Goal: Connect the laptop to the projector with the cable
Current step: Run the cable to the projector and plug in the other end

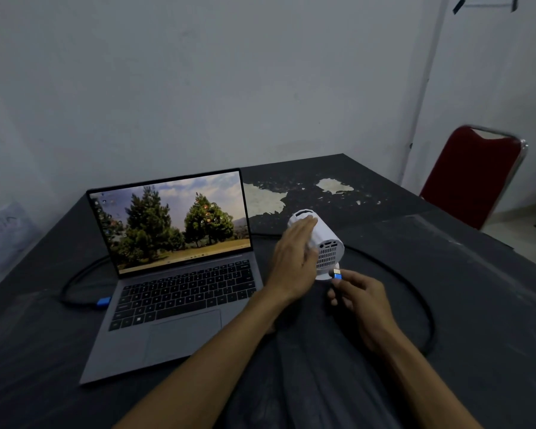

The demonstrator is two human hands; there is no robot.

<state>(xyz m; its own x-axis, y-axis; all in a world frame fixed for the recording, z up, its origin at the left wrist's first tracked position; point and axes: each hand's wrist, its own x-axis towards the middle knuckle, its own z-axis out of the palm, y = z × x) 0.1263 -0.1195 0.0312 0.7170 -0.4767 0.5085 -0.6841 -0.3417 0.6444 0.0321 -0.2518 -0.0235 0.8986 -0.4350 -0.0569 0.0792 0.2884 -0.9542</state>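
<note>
At the far left of the frame, one blue-collared plug (103, 301) of the black cable (415, 292) lies on the dark table (477, 305) beside the left edge of the laptop (180, 274); whether it is seated in a port you cannot tell. The laptop stands open in the left half of the frame, screen lit. From that plug the cable runs behind the laptop and sweeps in a wide loop round the right of centre.

Just right of centre, your left hand (293, 261) lies flat against the left flank of the white projector (319, 239), fingers extended and together, steadying rather than gripping it. The projector is a short cylinder tipped so its vented rear face, with a row of dark ports near the upper edge, looks toward you and slightly right.

Immediately below and right of that face, your right hand (362, 301) pinches the second plug (337, 274) between thumb and forefinger, the remaining fingers curled loosely. The plug's long axis points up and left toward the rear face, its metal tip just beside the lower rim. The ports lie above the tip, so judge the coming move as a short lift and push along that axis by the right hand, the nearer one, against the left hand's bracing
</note>
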